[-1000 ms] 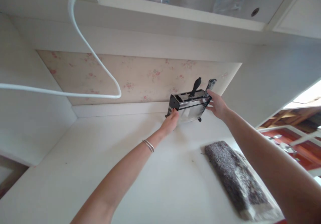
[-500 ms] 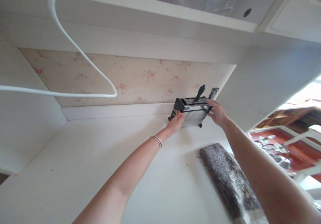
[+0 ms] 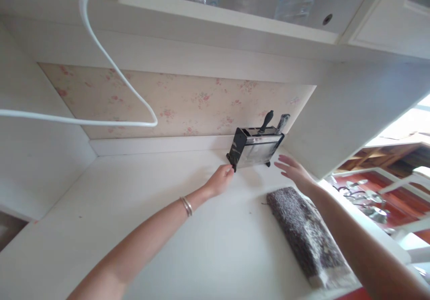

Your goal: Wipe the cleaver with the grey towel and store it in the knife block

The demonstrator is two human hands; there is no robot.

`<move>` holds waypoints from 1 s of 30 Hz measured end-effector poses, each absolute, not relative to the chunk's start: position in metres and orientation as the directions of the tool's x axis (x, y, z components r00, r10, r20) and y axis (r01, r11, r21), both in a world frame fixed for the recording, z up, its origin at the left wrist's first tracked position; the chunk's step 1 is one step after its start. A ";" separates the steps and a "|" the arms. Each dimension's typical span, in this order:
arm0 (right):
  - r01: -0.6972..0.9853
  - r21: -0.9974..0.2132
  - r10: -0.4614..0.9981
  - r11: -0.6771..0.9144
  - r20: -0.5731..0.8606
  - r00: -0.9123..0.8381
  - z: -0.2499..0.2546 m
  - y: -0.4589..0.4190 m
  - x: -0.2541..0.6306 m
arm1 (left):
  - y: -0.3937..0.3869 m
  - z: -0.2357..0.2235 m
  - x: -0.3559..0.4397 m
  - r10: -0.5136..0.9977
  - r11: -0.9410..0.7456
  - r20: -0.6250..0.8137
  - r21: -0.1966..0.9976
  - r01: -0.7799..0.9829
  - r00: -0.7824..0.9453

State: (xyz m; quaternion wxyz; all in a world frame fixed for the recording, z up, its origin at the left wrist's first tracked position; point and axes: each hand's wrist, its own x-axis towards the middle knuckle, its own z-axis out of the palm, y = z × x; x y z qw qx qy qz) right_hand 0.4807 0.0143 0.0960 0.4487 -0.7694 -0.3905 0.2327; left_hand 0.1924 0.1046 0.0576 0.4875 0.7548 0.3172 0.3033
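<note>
A black and silver knife block (image 3: 258,150) stands on small black feet at the back right of the white counter, against the low back ledge. Two handles stick up from its top: a black knife handle (image 3: 267,120) and a speckled grey one (image 3: 283,123). My left hand (image 3: 220,179), wearing bracelets at the wrist, has its fingers curled together at the block's front left foot; the fingertips appear to pinch it. To the right of the block, my right hand (image 3: 291,168) is open and apart from it, fingers stretched toward it.
A folded grey-brown fluffy cloth (image 3: 302,233) lies on the counter (image 3: 188,246) below my right hand. A white cable (image 3: 117,69) hangs down in front at the left. Overhead is a cabinet shelf (image 3: 218,15) with plastic bottles (image 3: 298,0). A side panel (image 3: 349,112) bounds the right.
My right hand has let go of the knife block and drawn back to the right and down. My left hand has slid from the block's upper end down to its front left foot.
</note>
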 end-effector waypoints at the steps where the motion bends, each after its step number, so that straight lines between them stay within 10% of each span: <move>1: 0.483 -0.807 0.825 -0.338 -0.007 0.565 0.086 -0.007 0.473 | 0.092 0.054 0.172 0.776 -0.307 0.124 0.931 0.199 0.619; 5: 0.839 -0.395 0.858 -0.373 0.197 0.474 0.028 -0.100 0.438 | 0.044 0.036 0.082 0.795 -0.243 0.044 0.937 0.252 0.605; 11: 0.881 -0.092 0.843 -0.464 0.259 0.471 -0.031 -0.152 0.419 | 0.010 0.018 -0.004 0.888 0.052 -0.179 0.954 0.294 0.423; 23: 0.902 -0.112 0.865 -0.416 0.257 0.431 0.005 -0.106 0.435 | 0.000 0.026 -0.025 0.856 0.195 -0.224 0.975 0.111 0.466; 30: 0.866 -0.497 0.917 -0.057 0.317 0.242 0.017 -0.082 0.298 | 0.002 0.018 -0.024 0.875 0.236 -0.240 0.970 0.062 0.421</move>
